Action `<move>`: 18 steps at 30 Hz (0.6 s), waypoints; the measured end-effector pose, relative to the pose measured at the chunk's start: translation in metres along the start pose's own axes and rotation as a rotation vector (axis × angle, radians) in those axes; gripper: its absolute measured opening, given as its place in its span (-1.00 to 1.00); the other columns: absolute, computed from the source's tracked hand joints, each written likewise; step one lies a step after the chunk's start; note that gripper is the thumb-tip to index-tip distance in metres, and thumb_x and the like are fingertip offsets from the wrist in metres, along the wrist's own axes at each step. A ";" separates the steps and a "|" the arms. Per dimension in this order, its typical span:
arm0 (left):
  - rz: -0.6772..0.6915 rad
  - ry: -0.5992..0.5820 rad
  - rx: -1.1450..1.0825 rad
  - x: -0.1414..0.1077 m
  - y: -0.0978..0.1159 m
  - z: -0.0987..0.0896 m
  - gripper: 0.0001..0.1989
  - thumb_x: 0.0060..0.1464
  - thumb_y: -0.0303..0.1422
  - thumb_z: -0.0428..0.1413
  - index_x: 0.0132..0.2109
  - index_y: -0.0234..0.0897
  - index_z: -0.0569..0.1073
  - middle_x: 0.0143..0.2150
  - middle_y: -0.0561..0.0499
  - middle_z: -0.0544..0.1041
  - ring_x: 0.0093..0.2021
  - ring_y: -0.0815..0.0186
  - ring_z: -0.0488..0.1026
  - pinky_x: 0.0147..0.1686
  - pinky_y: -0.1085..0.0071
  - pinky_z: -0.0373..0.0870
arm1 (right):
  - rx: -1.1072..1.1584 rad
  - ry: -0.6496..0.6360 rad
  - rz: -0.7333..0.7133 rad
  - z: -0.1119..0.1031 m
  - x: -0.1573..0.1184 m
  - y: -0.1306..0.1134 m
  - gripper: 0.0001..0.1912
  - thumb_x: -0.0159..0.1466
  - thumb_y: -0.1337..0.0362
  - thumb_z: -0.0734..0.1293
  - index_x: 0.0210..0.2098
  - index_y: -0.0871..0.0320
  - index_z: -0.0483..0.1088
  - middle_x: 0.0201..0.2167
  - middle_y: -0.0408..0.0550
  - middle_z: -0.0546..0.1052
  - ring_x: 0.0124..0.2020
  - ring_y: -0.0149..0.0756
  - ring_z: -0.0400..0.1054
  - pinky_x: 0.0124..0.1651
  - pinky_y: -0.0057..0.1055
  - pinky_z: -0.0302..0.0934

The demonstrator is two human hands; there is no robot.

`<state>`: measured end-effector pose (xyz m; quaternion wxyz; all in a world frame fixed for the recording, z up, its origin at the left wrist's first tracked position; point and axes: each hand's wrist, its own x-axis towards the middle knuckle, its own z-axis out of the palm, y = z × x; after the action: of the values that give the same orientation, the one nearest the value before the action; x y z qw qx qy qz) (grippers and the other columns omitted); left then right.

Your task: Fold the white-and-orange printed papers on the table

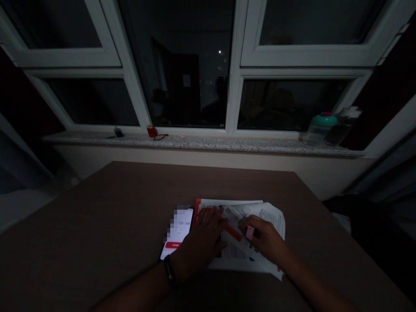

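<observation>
My left hand [208, 232], a dark band on its wrist, lies with fingers stretched out on a printed magazine or booklet [234, 264]. Beneath its fingers, a red strip [233, 232] runs slantwise across the paper; I cannot tell whether it is printed or a separate piece. My right hand [264, 238] is closed around a small pink block [250, 232], perhaps an eraser, over the right part of the pages. There a white printed page [276, 216] is turned at an angle and curls at its edge. Dim light hides the fingertips of my right hand.
A lit phone [178, 229] showing a timer lies left of the booklet on the brown table [97, 225]. Behind it, the granite sill [201, 143] bears a small red jar [151, 131], a small dark bottle [118, 131] and a teal-lidded container [320, 128] beside a clear bottle [342, 125].
</observation>
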<state>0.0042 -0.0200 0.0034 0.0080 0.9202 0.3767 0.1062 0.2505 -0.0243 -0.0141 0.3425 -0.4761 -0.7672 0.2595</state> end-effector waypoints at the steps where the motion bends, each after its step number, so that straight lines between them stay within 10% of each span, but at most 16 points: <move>1: -0.001 -0.002 0.005 0.000 0.000 0.001 -0.41 0.20 -0.30 0.18 0.31 -0.20 0.19 0.45 -0.15 -0.02 0.41 -0.06 -0.09 0.31 -0.11 -0.03 | -0.008 -0.001 -0.008 -0.001 0.000 -0.001 -0.68 0.05 0.56 0.20 -0.32 0.09 0.44 -0.33 -0.12 0.50 -0.27 -0.30 0.41 -0.19 -0.40 0.28; 18: 0.054 -0.028 -0.031 -0.003 -0.005 0.005 -0.34 0.20 -0.15 0.19 0.34 -0.17 0.16 0.44 -0.16 0.00 0.42 -0.07 -0.10 0.31 -0.14 -0.06 | -0.083 0.023 -0.121 0.001 -0.002 0.000 -0.68 0.20 0.48 0.25 -0.09 0.09 0.43 -0.22 -0.02 0.48 -0.14 -0.21 0.38 -0.08 -0.30 0.27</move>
<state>0.0002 -0.0182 -0.0025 0.0245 0.9313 0.3497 0.0995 0.2503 -0.0266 -0.0157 0.3464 -0.4457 -0.8006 0.2010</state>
